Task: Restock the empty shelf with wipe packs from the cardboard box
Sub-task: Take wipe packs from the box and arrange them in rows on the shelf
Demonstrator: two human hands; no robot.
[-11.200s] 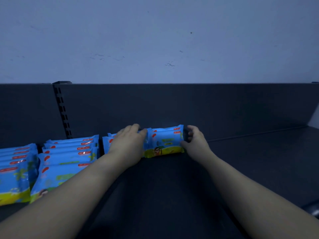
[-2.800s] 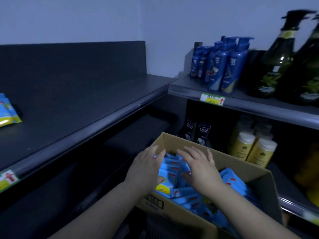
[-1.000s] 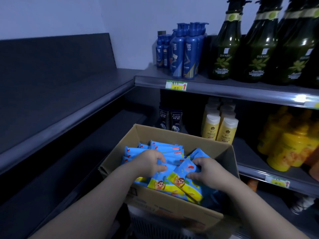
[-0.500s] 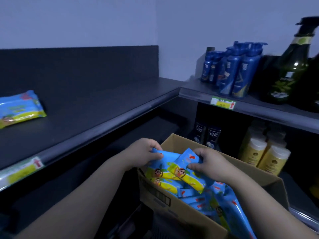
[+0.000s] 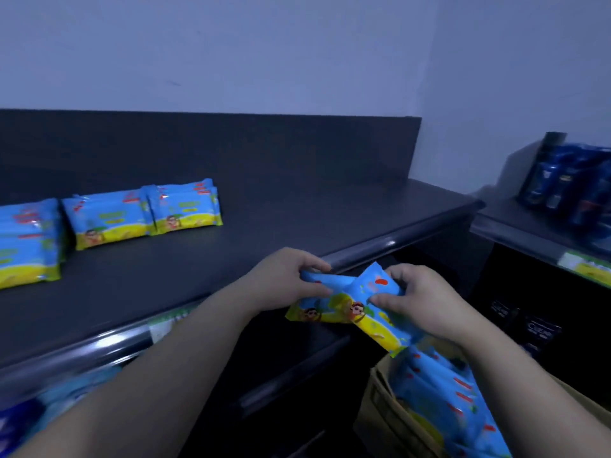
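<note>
Both hands hold a bunch of blue-and-yellow wipe packs (image 5: 350,309) in the air, just below the front edge of the dark shelf (image 5: 264,239). My left hand (image 5: 284,280) grips the bunch's left end; my right hand (image 5: 416,297) pinches its right side, where one pack tilts down to the right. The cardboard box (image 5: 380,411) stands below at the lower right, with several more packs inside. Rows of wipe packs (image 5: 145,213) lie on the shelf's left part, near the back panel.
The shelf's right half, up to its corner (image 5: 463,200), has nothing on it. A neighbouring shelf (image 5: 535,239) at the right carries dark blue bottles (image 5: 575,183), with a price label on its rail. Dark bottles (image 5: 529,325) stand on a lower level.
Both hands have lifted the bunch of packs out of the box and up toward the shelf edge. The view has swung left, so the stocked rows show again.
</note>
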